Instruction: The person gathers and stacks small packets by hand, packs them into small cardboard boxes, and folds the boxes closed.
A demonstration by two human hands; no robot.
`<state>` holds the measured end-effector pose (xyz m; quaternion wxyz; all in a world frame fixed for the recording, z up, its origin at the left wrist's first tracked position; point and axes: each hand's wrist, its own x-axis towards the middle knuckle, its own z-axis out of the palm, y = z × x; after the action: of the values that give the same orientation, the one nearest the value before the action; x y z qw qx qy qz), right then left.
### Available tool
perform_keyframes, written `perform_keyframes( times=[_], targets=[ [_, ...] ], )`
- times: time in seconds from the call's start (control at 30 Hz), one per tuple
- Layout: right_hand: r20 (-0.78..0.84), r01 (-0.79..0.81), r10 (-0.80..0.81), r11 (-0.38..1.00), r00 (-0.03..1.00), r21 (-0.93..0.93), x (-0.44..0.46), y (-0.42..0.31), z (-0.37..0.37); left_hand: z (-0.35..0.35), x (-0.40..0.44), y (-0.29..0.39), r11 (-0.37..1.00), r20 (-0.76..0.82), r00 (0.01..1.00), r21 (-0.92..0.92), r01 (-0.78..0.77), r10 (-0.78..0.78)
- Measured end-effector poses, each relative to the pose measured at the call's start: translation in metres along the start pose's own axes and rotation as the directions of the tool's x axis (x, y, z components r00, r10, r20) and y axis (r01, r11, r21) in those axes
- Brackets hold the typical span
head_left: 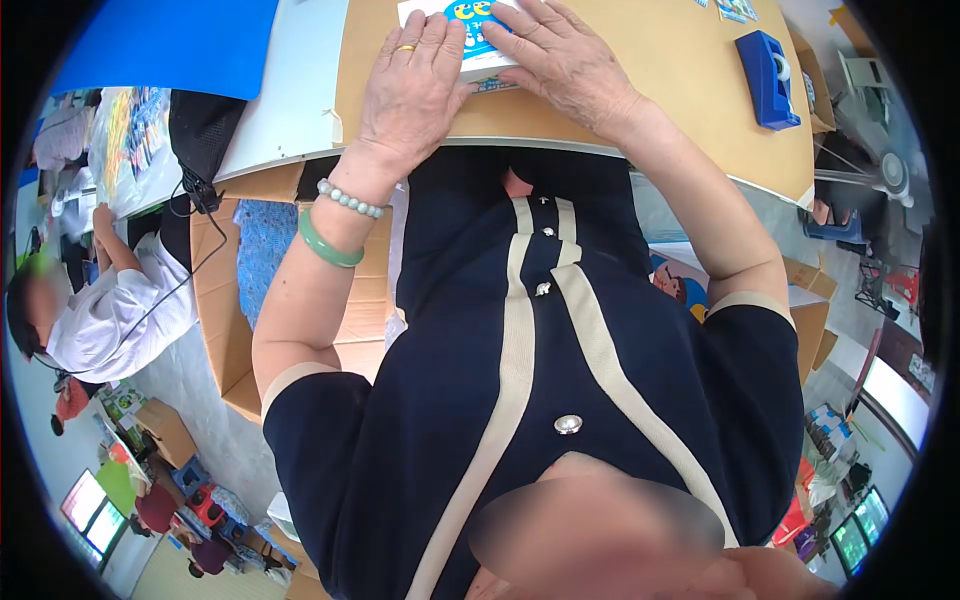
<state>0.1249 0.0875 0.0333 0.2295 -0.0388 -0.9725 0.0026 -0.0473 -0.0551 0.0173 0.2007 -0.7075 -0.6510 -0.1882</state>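
Evidently, the grip is flat: left hand (412, 95), fingers together, and right hand (572, 72), fingers spread, rest on the printed white box (474, 42) upon the table (690, 95); even pressure from 2 hands should steady it.

A box (474, 42) lies on the table (690, 90), under the left hand (415, 90) and right hand (572, 62). Rightward sits a tape dispenser (765, 85).

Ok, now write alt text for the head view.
A person's left hand and right hand rest on a white box on a tan table. A blue tape dispenser sits to the right; a beaded bracelet and green bangle circle the left arm.
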Motion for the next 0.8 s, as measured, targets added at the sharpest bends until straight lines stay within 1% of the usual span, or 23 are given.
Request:
perform_keyframes(
  times=[0.1, 0.13, 0.23, 0.27, 0.37, 0.4, 0.47, 0.5, 0.6, 0.77, 0.8],
  targets=[
    [-0.012, -0.002, 0.002, 1.0, 1.0, 0.008, 0.002, 0.002, -0.002, -0.012, -0.001, -0.005, 0.998, 0.11, 0.993, -0.052, 0.045, -0.039],
    [-0.013, -0.003, 0.003, 1.0, 1.0, -0.004, 0.002, 0.004, -0.001, -0.014, 0.002, -0.008, 0.998, 0.111, 0.993, -0.049, 0.043, -0.037],
    [-0.001, -0.014, 0.014, 1.0, 1.0, -0.022, -0.002, 0.004, 0.003, -0.016, 0.008, -0.014, 0.999, 0.122, 0.992, 0.041, -0.014, 0.008],
    [0.001, -0.007, 0.007, 1.0, 1.0, -0.005, -0.001, 0.006, 0.003, -0.011, 0.007, -0.016, 0.999, 0.122, 0.992, 0.038, -0.013, 0.008],
    [0.007, 0.002, -0.003, 1.0, 1.0, 0.023, 0.005, 0.008, -0.009, 0.004, 0.002, -0.021, 0.995, 0.018, 1.0, -0.099, -0.006, 0.008],
    [0.129, -0.001, 0.001, 1.0, 0.992, 0.001, 0.011, 0.01, -0.019, 0.006, 0.001, -0.022, 0.995, 0.015, 1.0, -0.1, -0.003, 0.005],
    [0.362, 0.002, 0.012, 0.999, 0.932, -0.039, 0.023, 0.01, -0.034, -0.004, 0.007, -0.025, 0.992, 0.083, 0.997, -0.125, 0.021, -0.011],
    [0.362, 0.002, 0.011, 0.999, 0.932, -0.036, 0.021, 0.011, -0.033, -0.008, 0.008, -0.026, 0.99, 0.12, 0.993, -0.138, 0.032, -0.015],
    [0.268, -0.122, 0.07, 0.976, 0.961, 0.182, 0.013, 0.022, -0.025, -0.011, 0.012, -0.03, 0.989, 0.148, 0.989, -0.142, 0.03, -0.009],
    [0.284, -0.098, 0.037, 0.974, 0.958, 0.203, 0.011, 0.026, -0.019, -0.009, 0.011, -0.03, 0.988, 0.155, 0.988, -0.155, 0.024, 0.0],
    [0.245, -0.064, 0.014, 0.978, 0.969, 0.196, 0.007, 0.026, -0.016, -0.01, 0.01, -0.03, 0.988, 0.155, 0.988, -0.155, 0.024, 0.0]
  ],
)
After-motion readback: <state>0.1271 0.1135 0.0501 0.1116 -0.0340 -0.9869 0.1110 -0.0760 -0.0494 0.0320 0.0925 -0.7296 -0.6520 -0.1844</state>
